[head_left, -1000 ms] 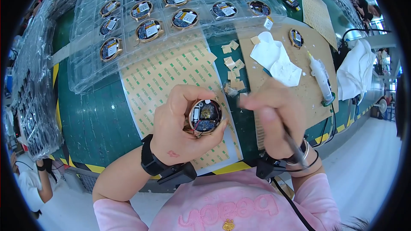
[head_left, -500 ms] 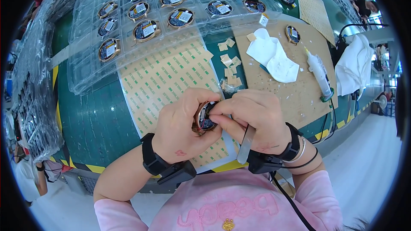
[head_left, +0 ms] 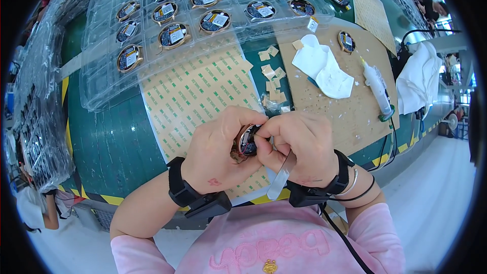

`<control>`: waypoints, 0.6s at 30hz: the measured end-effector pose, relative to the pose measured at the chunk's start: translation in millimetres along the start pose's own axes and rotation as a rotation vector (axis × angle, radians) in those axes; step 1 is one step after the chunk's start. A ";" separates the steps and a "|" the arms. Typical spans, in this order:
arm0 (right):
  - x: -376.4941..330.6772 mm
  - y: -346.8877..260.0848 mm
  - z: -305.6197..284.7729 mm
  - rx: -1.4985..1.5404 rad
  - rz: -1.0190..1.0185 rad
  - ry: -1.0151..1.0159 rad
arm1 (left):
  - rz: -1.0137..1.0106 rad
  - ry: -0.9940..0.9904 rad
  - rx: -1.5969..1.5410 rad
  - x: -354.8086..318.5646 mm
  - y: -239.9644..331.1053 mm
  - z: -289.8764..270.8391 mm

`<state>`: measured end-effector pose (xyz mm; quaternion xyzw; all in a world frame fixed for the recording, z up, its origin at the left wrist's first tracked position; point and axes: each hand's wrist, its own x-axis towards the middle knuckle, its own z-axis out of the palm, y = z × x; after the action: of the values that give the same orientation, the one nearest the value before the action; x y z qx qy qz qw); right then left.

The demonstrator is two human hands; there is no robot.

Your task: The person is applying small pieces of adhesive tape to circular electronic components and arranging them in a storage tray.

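Observation:
My left hand (head_left: 213,149) is closed around a round gold-rimmed watch case (head_left: 246,141), tilted, with a dark circuit board and a thin red wire inside. My right hand (head_left: 307,139) pinches at the board side of the case with thumb and forefinger; whatever lies between those fingertips is hidden. Tucked in the same hand, metal tweezers (head_left: 282,176) point their flat blunt end down toward me. Beneath both hands lies a tan adhesive sheet (head_left: 198,91) with green print.
A clear plastic tray (head_left: 101,89) with several similar watch cases stands at the back left. To the right, a brown board (head_left: 335,122) bears white cloth pieces (head_left: 324,68), another watch case (head_left: 346,41) and a corded glue gun (head_left: 376,85). Small tan squares (head_left: 274,83) lie between.
My hands and the watch case have shifted slightly right. The right fingers have rolled on the case, and the tweezers' blunt end has swung left. One more pale square shows beside the right hand.

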<state>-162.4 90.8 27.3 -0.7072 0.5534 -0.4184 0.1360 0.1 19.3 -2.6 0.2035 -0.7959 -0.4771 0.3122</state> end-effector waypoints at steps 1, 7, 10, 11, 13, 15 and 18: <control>0.2 -0.3 0.3 -0.001 -0.001 0.000 | -0.028 0.001 -0.040 -2.4 -2.2 1.9; -0.4 -1.2 0.3 -0.029 -0.010 0.021 | -0.054 0.001 -0.083 -2.2 -1.6 3.1; -0.4 -1.4 0.1 -0.046 -0.020 0.024 | -0.026 0.017 -0.068 -1.7 -2.3 3.7; -0.5 -1.8 -0.1 -0.058 -0.023 0.023 | -0.025 0.018 -0.068 -1.5 -2.0 3.3; -0.3 -2.2 -0.2 -0.070 -0.029 0.022 | -0.031 0.008 -0.063 -1.1 -0.7 1.9; -0.1 -2.3 -0.1 -0.084 -0.038 0.025 | -0.032 0.004 -0.059 -0.8 0.6 1.1; -0.2 -2.2 0.2 -0.096 -0.046 0.029 | -0.061 -0.012 -0.044 -0.4 2.3 0.6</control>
<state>-160.8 91.7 28.6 -0.7193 0.5583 -0.4046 0.0844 -0.1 21.0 -1.0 0.2178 -0.7805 -0.5052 0.2970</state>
